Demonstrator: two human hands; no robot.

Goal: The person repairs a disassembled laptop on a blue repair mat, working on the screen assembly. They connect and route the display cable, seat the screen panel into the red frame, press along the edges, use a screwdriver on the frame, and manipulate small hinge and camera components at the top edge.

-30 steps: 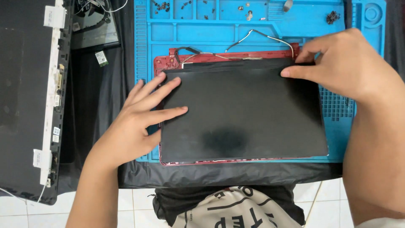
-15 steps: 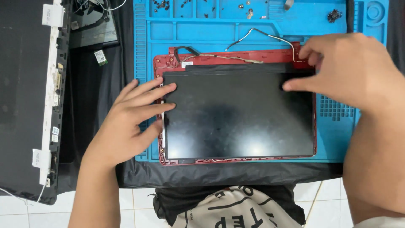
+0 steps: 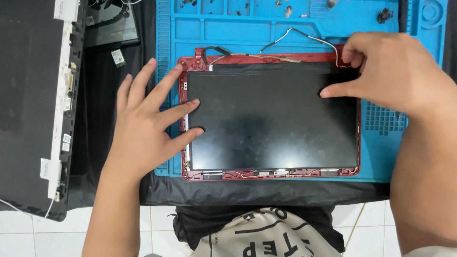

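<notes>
Two bare hands work over one dark screen panel point(image 3: 273, 119), which lies flat inside a red lid frame point(image 3: 266, 58) on a blue repair mat point(image 3: 266, 28). Nearest the camera, white floor tiles point(image 3: 28, 233) show below the table edge, along with the person's dark clothing with a pale printed patch point(image 3: 262, 233). A black cloth point(image 3: 266, 192) covers the table under the mat. The left hand point(image 3: 143, 123) is open, fingers spread, with two fingertips pressing the panel's left edge and the others lying across the frame and mat. The right hand point(image 3: 395, 71) is partly curled, its forefinger stretched out onto the panel's upper right area while the other fingers bunch at the frame's top right corner, hiding that corner. Thin cables point(image 3: 304, 38) loop from the frame's upper rail onto the mat. At the left lies one large dark laptop part point(image 3: 33, 95) with a pale strip along its edge, and a small green chip point(image 3: 118, 57) rests beside it. Farther off, the mat's tray compartments hold several small screws point(image 3: 288, 9) and a dark clump point(image 3: 384, 15), too small to count
</notes>
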